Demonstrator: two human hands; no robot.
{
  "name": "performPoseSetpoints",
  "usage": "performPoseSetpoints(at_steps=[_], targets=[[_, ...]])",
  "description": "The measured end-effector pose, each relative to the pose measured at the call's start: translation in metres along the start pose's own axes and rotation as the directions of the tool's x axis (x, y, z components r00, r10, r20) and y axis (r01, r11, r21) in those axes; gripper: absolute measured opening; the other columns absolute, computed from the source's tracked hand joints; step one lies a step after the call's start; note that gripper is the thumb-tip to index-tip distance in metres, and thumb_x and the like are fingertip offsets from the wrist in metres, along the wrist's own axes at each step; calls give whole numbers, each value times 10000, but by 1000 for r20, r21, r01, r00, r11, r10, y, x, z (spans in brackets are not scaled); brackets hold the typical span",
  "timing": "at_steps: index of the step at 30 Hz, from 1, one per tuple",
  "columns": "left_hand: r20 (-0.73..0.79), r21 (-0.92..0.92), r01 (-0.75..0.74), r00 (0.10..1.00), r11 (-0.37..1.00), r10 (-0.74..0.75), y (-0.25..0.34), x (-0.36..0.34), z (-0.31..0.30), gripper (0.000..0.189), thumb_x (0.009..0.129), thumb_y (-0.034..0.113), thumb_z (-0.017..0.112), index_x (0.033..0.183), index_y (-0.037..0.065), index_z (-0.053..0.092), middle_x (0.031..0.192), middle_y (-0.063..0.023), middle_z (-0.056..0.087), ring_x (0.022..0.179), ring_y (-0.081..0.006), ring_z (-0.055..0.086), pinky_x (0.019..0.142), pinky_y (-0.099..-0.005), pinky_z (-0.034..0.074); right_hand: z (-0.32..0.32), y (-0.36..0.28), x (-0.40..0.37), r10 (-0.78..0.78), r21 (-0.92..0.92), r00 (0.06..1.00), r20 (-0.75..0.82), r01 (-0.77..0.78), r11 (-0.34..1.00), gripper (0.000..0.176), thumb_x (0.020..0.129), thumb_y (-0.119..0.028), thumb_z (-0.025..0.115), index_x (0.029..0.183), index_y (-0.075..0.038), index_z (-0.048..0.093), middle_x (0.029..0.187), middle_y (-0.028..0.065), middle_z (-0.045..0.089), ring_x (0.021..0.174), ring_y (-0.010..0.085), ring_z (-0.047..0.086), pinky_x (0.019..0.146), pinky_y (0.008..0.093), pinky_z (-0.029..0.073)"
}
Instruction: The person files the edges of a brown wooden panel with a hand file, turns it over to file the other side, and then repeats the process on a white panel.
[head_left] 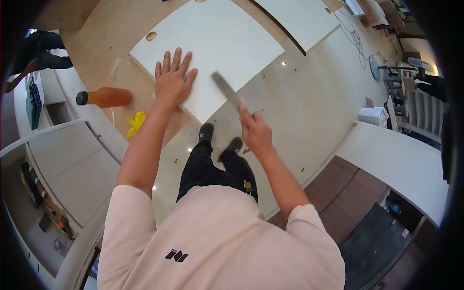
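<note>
A white board (222, 38) with a round hole near its left corner lies on the plywood worktop (96, 48). My left hand (173, 81) rests flat on the board near its left edge, fingers spread. My right hand (257, 133) is wrapped around one end of a long, flat grey metal file (225, 90). The file points up and to the left, its far end overlapping the board's near edge in this view. Left of my left hand, a bottle of orange liquid (110, 97) with a dark cap lies on the plywood, with a crumpled yellow piece (136, 123) close by.
A second white board (299, 19) with a dark edge sits beyond the first. Cables (356, 41) trail on the floor near a fan (374, 67). White cabinets (72, 164) stand at left, brown panels (338, 193) at right. Another person (50, 50) is at far left.
</note>
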State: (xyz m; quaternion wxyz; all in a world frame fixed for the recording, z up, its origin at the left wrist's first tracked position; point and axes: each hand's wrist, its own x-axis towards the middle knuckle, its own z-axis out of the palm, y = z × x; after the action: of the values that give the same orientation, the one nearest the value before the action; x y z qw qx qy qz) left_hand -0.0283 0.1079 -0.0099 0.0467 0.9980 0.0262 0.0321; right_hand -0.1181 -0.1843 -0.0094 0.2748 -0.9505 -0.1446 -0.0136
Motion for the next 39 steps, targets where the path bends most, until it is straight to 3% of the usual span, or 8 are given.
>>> performPoseSetpoints(at_steps=[3,6,9,16,22,28,34,39], targets=[[-43,7,-7,999,1000,7,-5,-1,8,527,1061,455,329,1563,298,364,1652,-4,280,1534,-278,206,1237,-482,129,0,-1,33,16,-35,998,-53,-18,999,456,946,-217,666,1381,-335,596,806,96,536,618,342,597,534,439,502],[-104,-120,-30,994,992,18,-14,1,19,491,1055,378,369,1525,250,433,1620,9,350,1507,-278,277,1227,-485,174,-4,-10,-23,-19,21,993,-117,22,1000,445,940,-220,673,1368,-330,609,790,86,529,611,333,594,534,436,504],[-168,-127,-58,985,990,36,-17,1,23,475,1045,340,410,1500,217,472,1600,19,385,1489,-266,319,1218,-474,208,1,-32,-85,62,84,998,33,-65,994,423,937,-221,679,1346,-317,631,793,85,532,617,329,598,545,436,507],[-175,-93,-131,978,987,113,-23,-4,24,472,1050,322,407,1504,209,467,1591,14,400,1477,-270,341,1204,-470,248,25,-39,-9,68,56,995,-74,-64,996,414,948,-238,659,1354,-318,631,795,92,522,618,323,591,573,430,512],[-219,-137,-202,961,970,169,-31,-2,21,461,1047,318,406,1482,192,494,1573,7,429,1460,-275,371,1199,-468,257,25,-70,-99,124,160,992,-15,-120,980,365,963,-241,637,1324,-293,648,799,106,536,640,347,595,590,440,514],[-212,-155,-269,949,951,234,-39,-4,26,445,1047,297,421,1468,184,510,1572,-3,430,1463,-278,363,1197,-463,262,44,-81,-17,98,38,987,-131,-93,995,429,940,-190,672,1354,-295,637,781,86,518,615,310,580,592,394,519],[-219,-186,-303,940,935,261,-46,-6,27,445,1050,288,424,1477,184,497,1574,-1,426,1471,-274,351,1203,-453,255,42,-86,-117,216,110,972,-87,-206,972,390,946,-202,664,1329,-273,653,803,89,542,634,323,590,600,416,515],[-183,-227,-332,938,915,295,-53,0,28,450,1048,276,434,1486,185,484,1582,-11,414,1487,-280,321,1210,-460,243,55,-92,-30,134,59,981,-139,-127,990,411,943,-207,676,1346,-285,645,790,81,533,625,296,593,594,401,513]])
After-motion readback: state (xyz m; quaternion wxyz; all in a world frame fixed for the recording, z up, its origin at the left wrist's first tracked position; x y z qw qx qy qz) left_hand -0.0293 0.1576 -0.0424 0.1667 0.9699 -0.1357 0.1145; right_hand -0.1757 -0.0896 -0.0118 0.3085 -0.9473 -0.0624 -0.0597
